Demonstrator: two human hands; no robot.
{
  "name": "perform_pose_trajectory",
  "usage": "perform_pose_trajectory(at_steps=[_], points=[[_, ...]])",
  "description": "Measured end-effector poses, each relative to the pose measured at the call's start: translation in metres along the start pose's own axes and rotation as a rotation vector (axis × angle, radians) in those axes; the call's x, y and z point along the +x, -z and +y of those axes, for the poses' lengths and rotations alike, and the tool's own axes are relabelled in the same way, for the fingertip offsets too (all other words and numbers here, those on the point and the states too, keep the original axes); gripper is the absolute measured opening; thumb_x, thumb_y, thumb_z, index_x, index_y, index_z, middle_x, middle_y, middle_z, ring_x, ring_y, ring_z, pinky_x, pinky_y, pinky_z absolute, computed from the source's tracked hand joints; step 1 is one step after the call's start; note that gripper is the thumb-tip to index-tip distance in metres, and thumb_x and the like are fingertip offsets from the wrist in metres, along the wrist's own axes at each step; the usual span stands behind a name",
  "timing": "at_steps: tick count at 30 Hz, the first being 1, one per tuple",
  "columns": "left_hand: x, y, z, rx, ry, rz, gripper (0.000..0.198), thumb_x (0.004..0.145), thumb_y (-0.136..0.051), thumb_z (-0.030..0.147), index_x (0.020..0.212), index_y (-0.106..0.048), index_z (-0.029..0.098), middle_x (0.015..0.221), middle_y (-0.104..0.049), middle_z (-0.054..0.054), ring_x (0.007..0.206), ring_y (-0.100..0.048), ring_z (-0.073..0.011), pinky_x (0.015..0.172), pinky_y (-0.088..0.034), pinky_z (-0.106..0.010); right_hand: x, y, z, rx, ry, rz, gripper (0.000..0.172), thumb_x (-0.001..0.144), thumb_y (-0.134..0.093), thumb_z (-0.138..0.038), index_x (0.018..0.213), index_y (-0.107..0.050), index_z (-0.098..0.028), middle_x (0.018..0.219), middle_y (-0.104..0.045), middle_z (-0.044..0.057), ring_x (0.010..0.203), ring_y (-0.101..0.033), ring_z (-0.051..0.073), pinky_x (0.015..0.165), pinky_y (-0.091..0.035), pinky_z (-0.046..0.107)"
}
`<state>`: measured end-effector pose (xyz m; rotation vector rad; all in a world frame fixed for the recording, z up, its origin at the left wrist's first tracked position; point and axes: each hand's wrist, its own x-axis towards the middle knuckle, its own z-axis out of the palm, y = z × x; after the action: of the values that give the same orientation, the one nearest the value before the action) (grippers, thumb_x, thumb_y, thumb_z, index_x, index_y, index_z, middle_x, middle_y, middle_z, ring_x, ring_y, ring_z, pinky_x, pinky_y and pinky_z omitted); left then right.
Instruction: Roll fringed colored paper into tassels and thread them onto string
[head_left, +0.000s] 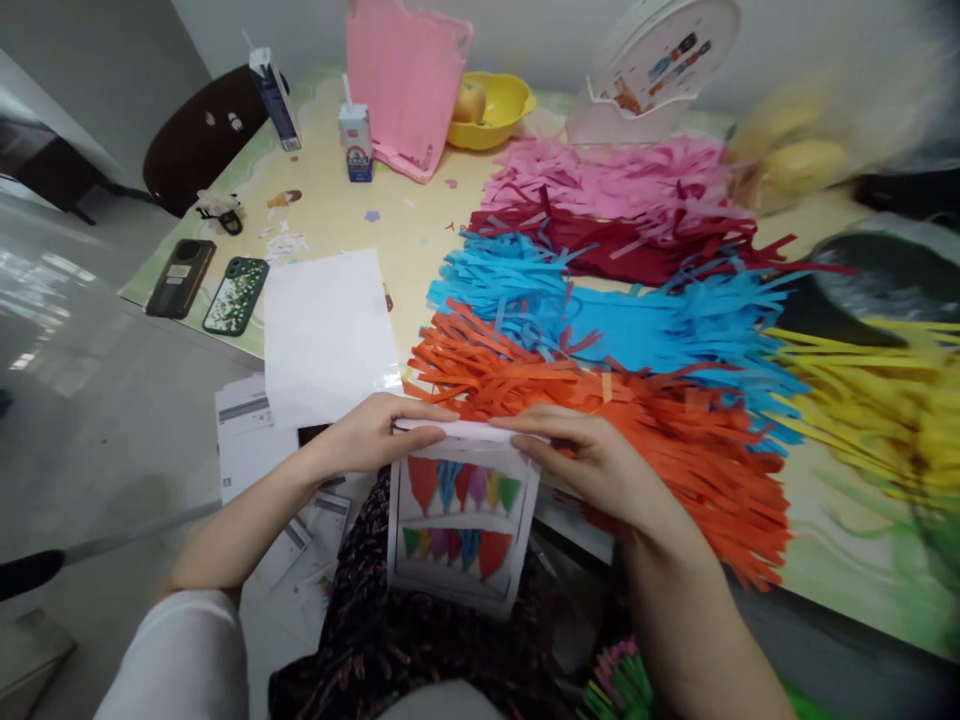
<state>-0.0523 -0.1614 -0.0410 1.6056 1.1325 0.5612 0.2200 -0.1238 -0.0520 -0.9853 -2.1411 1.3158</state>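
- Head view: your left hand (pixel 373 435) and right hand (pixel 592 462) both pinch the folded top edge of a white sheet with coloured flags (pixel 459 545), fingers laid along the fold and nearly meeting in the middle.
- That sheet hangs upright over your lap, just off the near edge of the table (pixel 337 205), touching the front of the orange paper strips (pixel 660 430).
- The table top is pale yellow with a green border, and heaps of cut strips cover most of its right half. Behind the orange lie the blue strips (pixel 600 320), then the dark red strips (pixel 645 250), then the pink strips (pixel 615 180). The yellow strips (pixel 885 390) lie at the far right, blurred.
- A plain white paper (pixel 326 335) lies at the table's near edge, just beside your left hand. Two phones (pixel 206 285) rest side by side at the left corner.
- At the far side stand two drink cartons (pixel 355 142), a pink board (pixel 405 85) and a yellow bowl (pixel 499 105) holding an apple (pixel 470 100).
- A dark chair (pixel 199 135) stands at the table's far left end, on a glossy grey floor (pixel 75 400). Printed papers (pixel 247 440) lie below your left arm.
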Motion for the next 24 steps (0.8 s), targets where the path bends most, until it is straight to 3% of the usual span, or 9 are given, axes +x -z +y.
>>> perform_pose_trajectory(at_steps=[3, 7, 11, 13, 17, 24], points=[[-0.002, 0.0, 0.004, 0.114, -0.052, 0.002, 0.039, 0.096, -0.054, 0.04, 0.123, -0.069, 0.016, 0.123, -0.072, -0.01, 0.11, -0.069, -0.0217, 0.091, -0.053, -0.027, -0.001, 0.002, 0.0, 0.006, -0.006, -0.028, 0.028, 0.094, -0.058, -0.032, 0.112, -0.077, -0.022, 0.091, -0.072, 0.007, 0.077, -0.064, 0.016, 0.066, -0.049, 0.026], [-0.004, -0.006, 0.003, 0.382, -0.222, 0.019, 0.039, 0.101, -0.045, 0.034, 0.129, -0.064, 0.014, 0.116, -0.074, -0.012, 0.1, -0.072, -0.0185, 0.083, -0.053, -0.025, -0.003, 0.002, 0.003, 0.023, -0.035, -0.037, 0.031, 0.096, -0.057, -0.036, 0.116, -0.075, -0.022, 0.093, -0.072, 0.008, 0.079, -0.064, 0.017, 0.066, -0.049, 0.027], [-0.004, -0.016, -0.004, 0.71, -0.337, 0.167, 0.038, 0.098, -0.052, 0.042, 0.121, -0.067, 0.016, 0.096, -0.077, -0.007, 0.085, -0.072, -0.0169, 0.066, -0.049, -0.023, -0.003, 0.0, 0.001, 0.021, -0.012, -0.04, 0.031, 0.096, -0.057, -0.035, 0.117, -0.075, -0.021, 0.09, -0.07, 0.008, 0.078, -0.063, 0.018, 0.067, -0.049, 0.028], [-0.001, -0.021, -0.005, 0.879, -0.365, 0.244, 0.03, 0.097, -0.054, 0.037, 0.117, -0.068, 0.019, 0.085, -0.076, -0.004, 0.077, -0.071, -0.0163, 0.056, -0.043, -0.023, -0.003, -0.001, -0.001, 0.011, 0.0, -0.038, 0.031, 0.095, -0.057, -0.034, 0.116, -0.075, -0.021, 0.086, -0.069, 0.007, 0.077, -0.063, 0.017, 0.066, -0.049, 0.028], [0.002, -0.03, -0.006, 1.069, -0.355, 0.28, 0.022, 0.097, -0.052, 0.027, 0.112, -0.066, 0.019, 0.077, -0.071, -0.002, 0.067, -0.067, -0.0151, 0.047, -0.033, -0.025, -0.003, -0.002, -0.003, -0.011, 0.01, -0.037, 0.03, 0.095, -0.057, -0.034, 0.114, -0.076, -0.021, 0.085, -0.069, 0.007, 0.073, -0.062, 0.016, 0.062, -0.048, 0.026], [-0.003, -0.041, -0.004, 1.179, -0.225, 0.255, 0.028, 0.094, -0.046, 0.014, 0.118, -0.062, 0.018, 0.077, -0.066, -0.004, 0.069, -0.065, -0.0179, 0.046, -0.033, -0.027, -0.004, -0.006, 0.0, 0.001, 0.011, 0.003, 0.029, 0.096, -0.056, -0.033, 0.114, -0.076, -0.024, 0.089, -0.071, 0.008, 0.078, -0.064, 0.017, 0.065, -0.05, 0.026]])
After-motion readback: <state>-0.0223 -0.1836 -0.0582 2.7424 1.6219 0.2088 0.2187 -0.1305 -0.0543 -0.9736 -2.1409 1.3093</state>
